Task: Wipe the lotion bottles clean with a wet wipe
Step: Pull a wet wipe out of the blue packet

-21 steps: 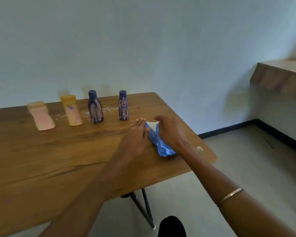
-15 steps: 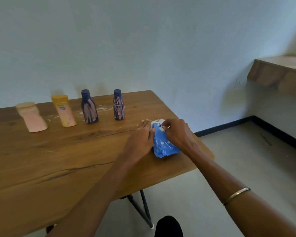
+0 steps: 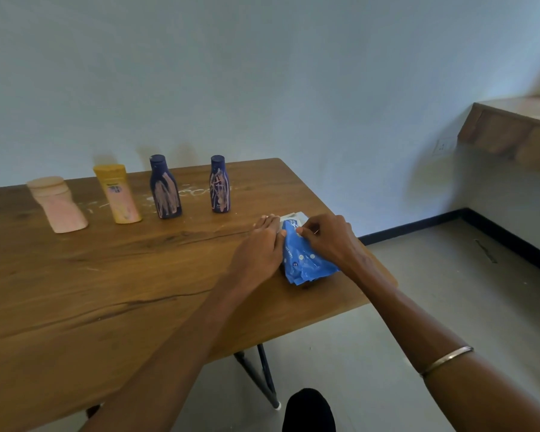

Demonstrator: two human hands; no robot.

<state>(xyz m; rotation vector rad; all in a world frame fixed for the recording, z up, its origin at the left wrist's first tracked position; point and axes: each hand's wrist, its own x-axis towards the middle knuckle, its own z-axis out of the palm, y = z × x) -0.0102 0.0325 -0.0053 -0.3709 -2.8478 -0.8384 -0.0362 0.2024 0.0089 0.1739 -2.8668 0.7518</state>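
Several lotion bottles stand in a row at the back of the wooden table (image 3: 75,300): a pink one (image 3: 58,205), a yellow one (image 3: 118,194), and two dark blue ones (image 3: 165,188) (image 3: 219,185) streaked with pale smears. A blue wet-wipe pack (image 3: 303,260) lies near the table's right edge. My left hand (image 3: 259,251) presses on the pack's left side with fingers straight. My right hand (image 3: 328,241) pinches the flap on top of the pack.
White smears mark the table top around the bottles. The table's right edge lies just past the pack, with bare floor beyond. A wooden shelf (image 3: 518,129) juts from the wall at the right. A dark shoe (image 3: 309,410) shows below.
The pack has turned flatter, its blue face now up. My right hand shifted from covering the pack's side to pinching at its top; my left hand stayed against the left side.
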